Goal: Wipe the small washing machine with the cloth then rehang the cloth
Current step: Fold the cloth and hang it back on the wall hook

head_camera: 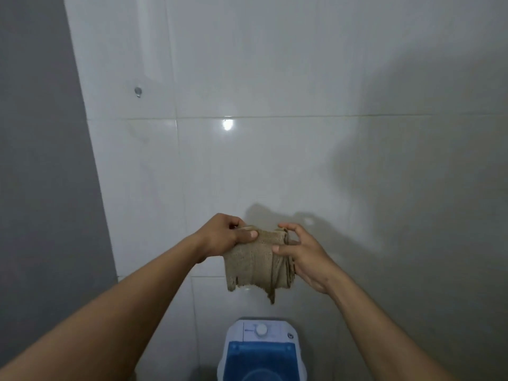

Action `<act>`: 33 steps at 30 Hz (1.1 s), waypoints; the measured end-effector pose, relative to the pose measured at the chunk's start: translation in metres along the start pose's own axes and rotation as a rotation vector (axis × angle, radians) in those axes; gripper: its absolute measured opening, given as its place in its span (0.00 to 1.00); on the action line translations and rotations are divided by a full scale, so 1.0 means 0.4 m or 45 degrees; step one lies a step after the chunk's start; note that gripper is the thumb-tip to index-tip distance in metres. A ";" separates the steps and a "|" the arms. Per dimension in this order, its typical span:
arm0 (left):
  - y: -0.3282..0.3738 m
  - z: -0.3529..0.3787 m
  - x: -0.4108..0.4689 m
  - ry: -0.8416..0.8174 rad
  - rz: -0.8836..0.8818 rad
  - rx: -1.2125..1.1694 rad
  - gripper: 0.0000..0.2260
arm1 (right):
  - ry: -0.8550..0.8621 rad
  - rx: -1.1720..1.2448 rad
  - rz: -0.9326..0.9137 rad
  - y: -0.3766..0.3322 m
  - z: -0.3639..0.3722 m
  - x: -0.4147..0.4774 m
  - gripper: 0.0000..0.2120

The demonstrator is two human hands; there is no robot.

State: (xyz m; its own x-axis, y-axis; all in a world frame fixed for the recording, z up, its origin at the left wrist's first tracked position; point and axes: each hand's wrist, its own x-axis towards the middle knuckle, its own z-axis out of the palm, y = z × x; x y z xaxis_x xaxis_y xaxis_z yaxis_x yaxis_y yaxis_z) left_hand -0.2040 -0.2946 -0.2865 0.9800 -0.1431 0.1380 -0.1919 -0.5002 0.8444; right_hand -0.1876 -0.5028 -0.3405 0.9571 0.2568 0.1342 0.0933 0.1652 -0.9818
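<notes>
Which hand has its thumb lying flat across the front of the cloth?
The left hand; its thumb lies across the cloth. The right hand pinches its bunched edge.

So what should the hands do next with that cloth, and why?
Probably lower the cloth onto the washing machine and start wiping. The left hand and right hand hold it bunched in the air above the machine, not touching it.

- The floor shows only as a dim strip at the bottom edge, left of the machine's base.
- A small washing machine stands there against the tiled wall, though its foot is cut off by the frame.
- Its top is white, with a round knob at the back edge and a blue lid in front.
</notes>
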 end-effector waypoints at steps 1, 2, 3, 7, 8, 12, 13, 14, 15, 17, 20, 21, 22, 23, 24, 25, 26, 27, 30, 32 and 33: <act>0.013 -0.020 -0.004 0.010 0.009 0.016 0.13 | -0.020 -0.011 0.002 -0.022 0.008 0.006 0.21; 0.023 -0.035 -0.006 0.018 0.024 0.023 0.13 | -0.032 -0.037 -0.005 -0.042 0.015 0.011 0.18; 0.032 -0.051 -0.007 0.033 0.037 0.026 0.13 | -0.050 -0.065 -0.016 -0.059 0.025 0.017 0.15; 0.050 -0.122 0.003 0.107 0.107 0.080 0.14 | -0.106 -0.046 -0.051 -0.118 0.070 0.061 0.09; 0.049 -0.140 0.011 0.120 0.119 0.103 0.14 | -0.114 -0.045 -0.064 -0.131 0.082 0.078 0.09; 0.043 -0.223 0.057 0.225 0.164 0.168 0.11 | -0.106 -0.118 -0.127 -0.185 0.134 0.173 0.12; 0.041 -0.250 0.072 0.269 0.179 0.189 0.10 | -0.116 -0.162 -0.141 -0.205 0.154 0.206 0.14; 0.041 -0.276 0.083 0.310 0.187 0.219 0.09 | -0.133 -0.219 -0.155 -0.223 0.174 0.238 0.16; 0.048 -0.292 0.092 0.337 0.198 0.252 0.09 | -0.139 -0.305 -0.178 -0.244 0.187 0.258 0.17; 0.047 -0.344 0.116 0.392 0.208 0.283 0.08 | -0.160 -0.503 -0.260 -0.279 0.233 0.312 0.17; 0.044 -0.431 0.156 0.454 0.214 0.262 0.06 | -0.149 -0.694 -0.423 -0.327 0.289 0.389 0.15; 0.039 -0.463 0.172 0.465 0.217 0.254 0.04 | -0.156 -0.722 -0.447 -0.340 0.305 0.416 0.16; 0.037 -0.504 0.194 0.482 0.215 0.254 0.03 | -0.183 -0.732 -0.470 -0.358 0.325 0.455 0.16; 0.033 -0.535 0.207 0.493 0.211 0.241 0.03 | -0.218 -0.758 -0.484 -0.371 0.341 0.480 0.15; 0.035 -0.575 0.227 0.516 0.211 0.232 0.03 | -0.263 -0.800 -0.510 -0.391 0.363 0.517 0.15; 0.036 -0.613 0.245 0.542 0.214 0.242 0.04 | -0.304 -0.862 -0.533 -0.409 0.387 0.546 0.14; 0.040 -0.653 0.264 0.582 0.219 0.277 0.05 | -0.329 -0.923 -0.556 -0.430 0.416 0.576 0.15; 0.042 -0.680 0.275 0.628 0.224 0.311 0.06 | -0.334 -0.970 -0.566 -0.444 0.438 0.594 0.17; 0.060 -0.782 0.323 0.750 0.250 0.423 0.05 | -0.296 -1.005 -0.596 -0.497 0.525 0.680 0.18; 0.080 -0.847 0.353 0.804 0.262 0.514 0.05 | -0.253 -1.009 -0.686 -0.534 0.581 0.739 0.11; 0.089 -0.871 0.364 0.839 0.266 0.554 0.07 | -0.227 -1.012 -0.738 -0.548 0.602 0.761 0.08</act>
State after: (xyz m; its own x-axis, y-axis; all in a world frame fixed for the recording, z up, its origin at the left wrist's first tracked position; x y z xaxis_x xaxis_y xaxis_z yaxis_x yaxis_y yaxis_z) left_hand -0.0500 -0.0359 -0.0561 0.7251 0.1938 0.6609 -0.2442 -0.8249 0.5098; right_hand 0.0174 -0.2315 -0.0522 0.6565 0.4880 0.5752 0.7515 -0.3580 -0.5541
